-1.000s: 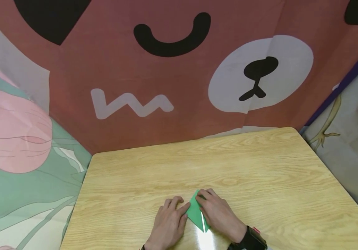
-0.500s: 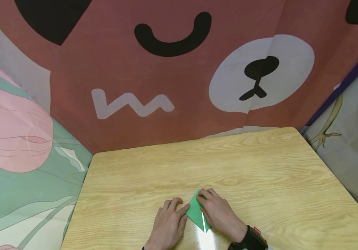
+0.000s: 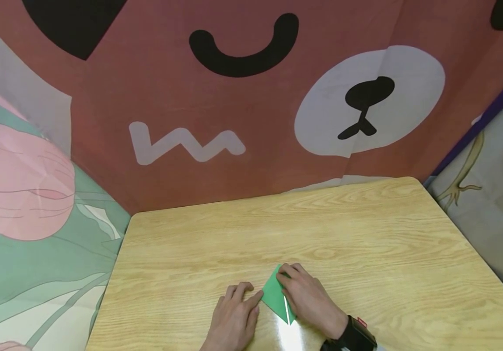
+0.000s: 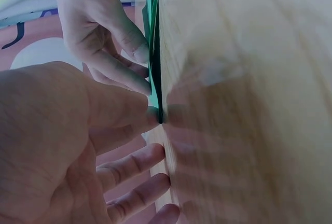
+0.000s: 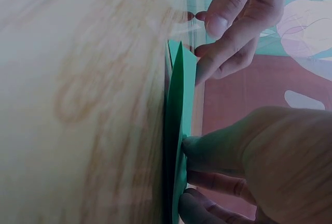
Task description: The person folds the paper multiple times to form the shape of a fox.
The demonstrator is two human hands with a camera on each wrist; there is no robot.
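Note:
A folded green sheet of paper (image 3: 273, 295) lies on the table as a kite shape, a white strip showing along its middle. My right hand (image 3: 310, 297) presses its bent fingertips onto the paper's right part, covering that side. In the right wrist view, the thumb and fingers bear on the top face of the green paper (image 5: 179, 110), and its layers stand slightly apart at the edge. My left hand (image 3: 234, 314) has its index fingertip at the paper's left corner. Its other fingers spread loosely over the wood, as the left wrist view shows.
The wood-grain table (image 3: 181, 248) extends ahead and to both sides of the hands. A brown cloth with a bear face (image 3: 260, 112) hangs behind its far edge. Patterned cloths flank it left and right. A black watch (image 3: 350, 336) sits on the right wrist.
My left hand has drawn back slightly leftward, so its index fingertip overlaps the paper less. My right hand and the paper stay nearly in place. The head view has shifted a little.

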